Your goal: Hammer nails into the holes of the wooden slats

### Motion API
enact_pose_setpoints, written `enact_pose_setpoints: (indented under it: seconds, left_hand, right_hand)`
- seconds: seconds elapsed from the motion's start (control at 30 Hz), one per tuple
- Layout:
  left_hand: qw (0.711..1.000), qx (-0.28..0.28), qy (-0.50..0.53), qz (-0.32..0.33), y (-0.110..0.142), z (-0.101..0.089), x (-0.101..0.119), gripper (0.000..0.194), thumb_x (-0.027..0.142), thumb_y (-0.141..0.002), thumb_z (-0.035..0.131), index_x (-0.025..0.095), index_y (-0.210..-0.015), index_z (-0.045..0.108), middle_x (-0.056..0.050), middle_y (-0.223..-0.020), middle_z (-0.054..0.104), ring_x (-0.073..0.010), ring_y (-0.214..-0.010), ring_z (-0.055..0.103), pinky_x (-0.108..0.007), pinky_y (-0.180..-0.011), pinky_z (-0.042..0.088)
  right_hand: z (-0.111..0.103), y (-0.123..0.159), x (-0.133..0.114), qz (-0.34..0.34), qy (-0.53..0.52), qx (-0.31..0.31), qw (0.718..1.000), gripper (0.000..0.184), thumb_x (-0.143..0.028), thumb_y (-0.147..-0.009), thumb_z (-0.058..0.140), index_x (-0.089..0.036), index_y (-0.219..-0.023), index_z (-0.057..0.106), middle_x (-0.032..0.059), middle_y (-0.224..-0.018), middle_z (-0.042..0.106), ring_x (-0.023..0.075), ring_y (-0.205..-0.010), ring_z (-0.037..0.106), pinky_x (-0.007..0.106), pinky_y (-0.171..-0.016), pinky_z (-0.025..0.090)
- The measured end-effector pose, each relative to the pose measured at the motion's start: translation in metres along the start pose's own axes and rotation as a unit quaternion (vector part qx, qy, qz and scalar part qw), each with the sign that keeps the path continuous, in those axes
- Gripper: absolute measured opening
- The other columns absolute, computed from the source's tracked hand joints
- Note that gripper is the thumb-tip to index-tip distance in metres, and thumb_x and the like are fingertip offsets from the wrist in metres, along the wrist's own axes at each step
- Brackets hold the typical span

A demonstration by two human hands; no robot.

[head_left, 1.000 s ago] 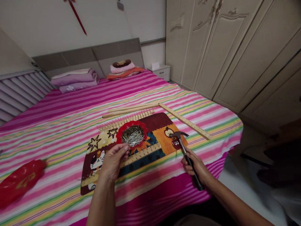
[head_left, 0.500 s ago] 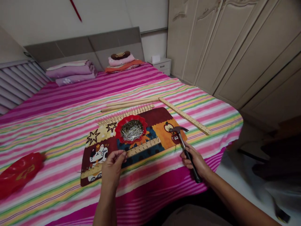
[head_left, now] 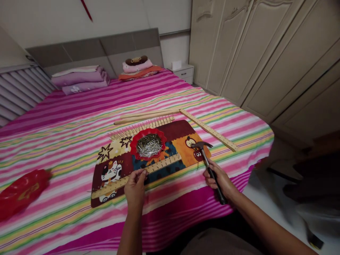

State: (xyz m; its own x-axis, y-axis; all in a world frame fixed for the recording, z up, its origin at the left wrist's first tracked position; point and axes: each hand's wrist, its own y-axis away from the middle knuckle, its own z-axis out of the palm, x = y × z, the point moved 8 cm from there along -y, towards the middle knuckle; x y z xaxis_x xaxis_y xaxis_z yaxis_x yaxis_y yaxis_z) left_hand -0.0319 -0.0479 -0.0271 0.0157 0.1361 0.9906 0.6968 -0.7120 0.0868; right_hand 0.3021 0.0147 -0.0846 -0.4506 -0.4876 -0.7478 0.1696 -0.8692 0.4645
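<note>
Head view: the right hand (head_left: 219, 179) grasps the hammer (head_left: 211, 173) at the mat's (head_left: 179, 131) three-o'clock edge; the left hand (head_left: 136, 184) pinches, contents unclear, over the six-o'clock wooden strip (head_left: 162, 164); bedspread (head_left: 66, 177) spreads at nine.

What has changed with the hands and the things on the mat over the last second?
The left hand has moved away from the red bowl, toward the person and rightward along the wooden strip; whether it pinches anything is too small to tell. The right hand still grips the hammer, and the bowl and strip lie as before on the mat.
</note>
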Motion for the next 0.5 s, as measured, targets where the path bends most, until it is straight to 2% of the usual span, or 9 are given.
enact_pose_setpoints:
  seconds: [0.17, 0.37, 0.43, 0.5]
  left_hand:
    - [0.995, 0.016, -0.092, 0.027, 0.003, -0.004, -0.004, 0.034, 0.048, -0.065, 0.064, 0.019, -0.084, 0.066, 0.0, -0.071, 0.066, -0.0139, -0.065, 0.06, -0.028, -0.066, 0.049]
    - [0.968, 0.023, -0.197, 0.153, 0.009, 0.003, 0.013, 0.028, 0.045, -0.071, 0.058, 0.021, -0.079, 0.067, -0.002, -0.075, 0.064, -0.015, -0.07, 0.058, -0.028, -0.069, 0.046]
    - [0.964, 0.02, -0.203, 0.171, 0.011, 0.005, 0.015, 0.027, 0.044, -0.073, 0.057, 0.021, -0.08, 0.067, -0.002, -0.077, 0.064, -0.0149, -0.07, 0.058, -0.027, -0.069, 0.046]
    - [0.962, 0.02, -0.202, 0.182, 0.014, 0.006, 0.017, 0.026, 0.043, -0.073, 0.056, 0.021, -0.08, 0.067, -0.003, -0.078, 0.065, -0.0148, -0.071, 0.058, -0.027, -0.068, 0.047]
  right_hand:
    - [0.002, 0.002, -0.001, -0.012, 0.009, 0.006, 1.0, 0.056, -0.032, -0.078, 0.056, -0.028, -0.132, 0.04, -0.009, -0.05, 0.047, 0.004, -0.032, 0.031, 0.01, -0.031, 0.017]
    - [0.014, 0.025, -0.01, -0.06, 0.084, 0.029, 0.994, 0.064, -0.036, -0.078, 0.058, -0.024, -0.138, 0.04, -0.0088, -0.053, 0.046, 0.0054, -0.035, 0.033, 0.013, -0.031, 0.022]
    - [0.026, 0.038, -0.013, -0.06, 0.139, 0.004, 0.988, 0.063, -0.039, -0.08, 0.056, -0.024, -0.139, 0.04, -0.0077, -0.056, 0.047, 0.0062, -0.037, 0.035, 0.014, -0.032, 0.023]
    - [0.045, 0.051, -0.018, -0.072, 0.218, -0.051, 0.972, 0.058, -0.04, -0.085, 0.051, -0.023, -0.14, 0.041, -0.0064, -0.058, 0.049, 0.0072, -0.039, 0.039, 0.017, -0.034, 0.027]
